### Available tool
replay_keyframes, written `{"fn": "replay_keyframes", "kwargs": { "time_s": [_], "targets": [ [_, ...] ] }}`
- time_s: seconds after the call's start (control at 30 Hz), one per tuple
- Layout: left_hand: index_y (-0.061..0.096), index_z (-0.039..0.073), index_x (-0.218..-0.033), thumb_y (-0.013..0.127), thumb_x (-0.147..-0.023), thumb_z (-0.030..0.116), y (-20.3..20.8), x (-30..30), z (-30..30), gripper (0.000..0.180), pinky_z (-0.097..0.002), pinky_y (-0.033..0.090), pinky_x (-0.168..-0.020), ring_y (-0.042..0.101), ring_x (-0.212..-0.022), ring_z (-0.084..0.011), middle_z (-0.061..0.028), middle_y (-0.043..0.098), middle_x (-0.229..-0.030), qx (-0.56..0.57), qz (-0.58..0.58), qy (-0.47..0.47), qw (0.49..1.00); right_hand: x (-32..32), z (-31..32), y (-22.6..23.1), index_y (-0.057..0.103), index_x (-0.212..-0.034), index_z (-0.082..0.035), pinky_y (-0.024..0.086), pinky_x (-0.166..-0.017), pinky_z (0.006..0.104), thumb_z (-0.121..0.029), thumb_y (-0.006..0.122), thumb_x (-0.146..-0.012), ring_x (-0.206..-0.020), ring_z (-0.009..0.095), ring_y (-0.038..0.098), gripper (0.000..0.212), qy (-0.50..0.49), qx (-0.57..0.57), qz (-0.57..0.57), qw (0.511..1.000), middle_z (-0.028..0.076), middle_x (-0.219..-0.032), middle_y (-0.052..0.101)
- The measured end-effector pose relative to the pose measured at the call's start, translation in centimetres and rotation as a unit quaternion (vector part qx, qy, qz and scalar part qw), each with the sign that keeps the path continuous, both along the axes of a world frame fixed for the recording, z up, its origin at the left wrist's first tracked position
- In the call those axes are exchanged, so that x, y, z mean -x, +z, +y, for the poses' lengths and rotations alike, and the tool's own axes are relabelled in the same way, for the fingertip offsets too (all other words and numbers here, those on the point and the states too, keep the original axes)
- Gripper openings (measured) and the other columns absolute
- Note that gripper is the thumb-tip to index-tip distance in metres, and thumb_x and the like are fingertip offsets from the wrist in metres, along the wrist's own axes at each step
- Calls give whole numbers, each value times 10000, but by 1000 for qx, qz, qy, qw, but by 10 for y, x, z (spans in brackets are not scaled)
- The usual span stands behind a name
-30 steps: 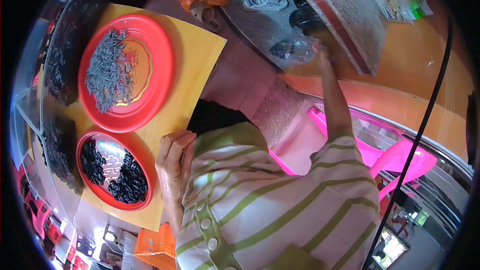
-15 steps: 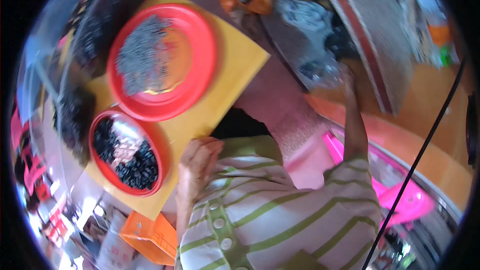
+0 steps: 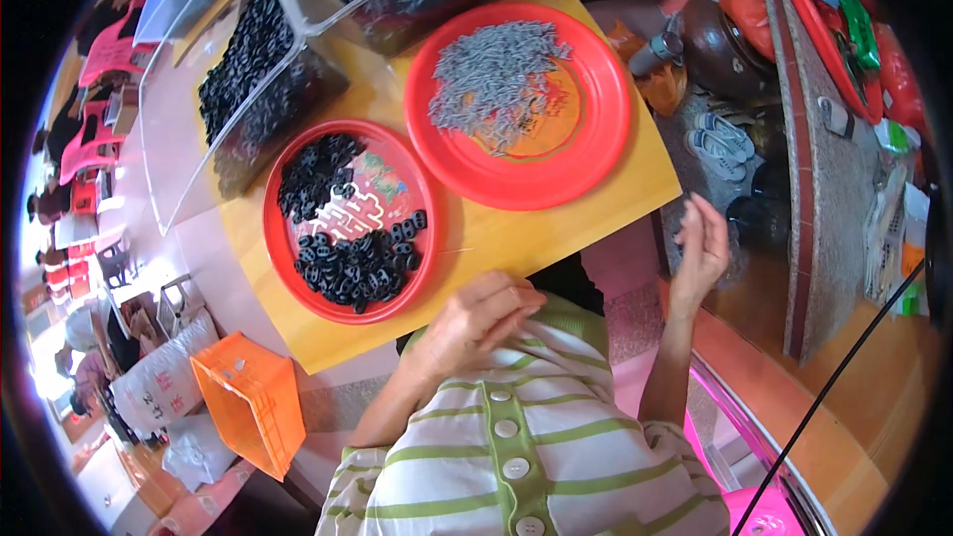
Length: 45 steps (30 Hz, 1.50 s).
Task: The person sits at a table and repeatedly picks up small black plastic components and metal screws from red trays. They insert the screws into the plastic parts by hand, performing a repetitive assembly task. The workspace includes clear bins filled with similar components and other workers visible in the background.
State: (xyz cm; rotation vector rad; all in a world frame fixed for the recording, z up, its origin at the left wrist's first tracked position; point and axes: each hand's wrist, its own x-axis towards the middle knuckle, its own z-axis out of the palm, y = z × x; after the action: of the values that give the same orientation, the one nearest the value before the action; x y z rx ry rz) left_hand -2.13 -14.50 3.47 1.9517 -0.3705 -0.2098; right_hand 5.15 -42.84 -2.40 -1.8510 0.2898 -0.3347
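Note:
My left hand [image 3: 478, 320] is at the near edge of the yellow table, its fingers curled together; whatever they may hold is hidden. Off the table's right corner, my right hand [image 3: 703, 246] is raised with its fingers loosely apart, and nothing shows in it. Clear plastic film [image 3: 733, 268] shows just behind that hand. Left of my left hand, a red round tray [image 3: 429, 256] holds small black two-holed plastic parts [image 3: 349, 273]. Beyond it, a larger red tray [image 3: 606, 129] carries a heap of thin grey screw-like pins [image 3: 496, 69].
Clear bins of black parts [image 3: 248, 69] stand along the table's [image 3: 556, 233] far left. An orange crate [image 3: 253, 402] is at lower left. To the right are a stone-topped partition [image 3: 839, 228], sneakers [image 3: 720, 147] and a dark brown jar [image 3: 725, 45]. A black cable [image 3: 844, 377] crosses the right side.
The view has swung left, so the trays appear further right. My right hand has come away from the clear plastic bag toward the table corner. My left hand stays curled by the table edge.

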Motion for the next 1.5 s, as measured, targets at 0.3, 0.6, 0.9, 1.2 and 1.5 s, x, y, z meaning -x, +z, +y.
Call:
{"fn": "replay_keyframes", "kwargs": {
  "time_s": [0.3, 0.6, 0.9, 1.2, 1.5],
  "targets": [
    [649, -26, -838, 608, -789, -58, 38, 51, 109, 71, -279, 492, -684, 624, -806, -180, -110, 661, -864, 3, -66, 435, 898, -81, 119, 51, 631, -865, -15, 482, -613, 295, -66, 665, -790, -705, 198, 626, 97, 341, 274, -95, 894, 94, -795, 622],
    [629, -31, -962, 573, -878, 82, 70, 154, 219, 151, -232, 467, -667, 575, -733, -128, -70, 632, -870, -58, -320, 775, 541, -93, 135, 50, 634, -862, -19, 471, -602, 311, -90, 658, -797, -680, 215, 617, 99, 362, 266, -18, 893, 93, -792, 604],
    [664, 7, -900, 657, -777, 3, 18, -2, 129, 123, -280, 459, -567, 588, -627, -181, -107, 615, -762, -163, -69, 444, 879, -95, 139, 45, 592, -863, 0, 468, -600, 357, -62, 622, -812, -699, 251, 624, 86, 380, 304, -37, 873, 124, -801, 600],
    [658, 22, -859, 662, -778, 83, 10, -32, 132, 101, -333, 469, -595, 599, -654, -245, -110, 595, -781, -198, -42, 390, 898, -89, 140, 58, 596, -860, 9, 426, -550, 313, -51, 631, -815, -589, 190, 531, 82, 371, 267, -18, 889, 100, -753, 569],
    [648, 33, -922, 693, -735, 100, 17, -21, 94, 203, -382, 445, -774, 538, -888, -288, -97, 585, -905, -274, -25, 259, 926, -67, 132, 62, 621, -863, 12, 337, -494, 255, -27, 659, -799, -542, 80, 389, 83, 348, 206, -9, 914, 30, -686, 492]
  ]
}}
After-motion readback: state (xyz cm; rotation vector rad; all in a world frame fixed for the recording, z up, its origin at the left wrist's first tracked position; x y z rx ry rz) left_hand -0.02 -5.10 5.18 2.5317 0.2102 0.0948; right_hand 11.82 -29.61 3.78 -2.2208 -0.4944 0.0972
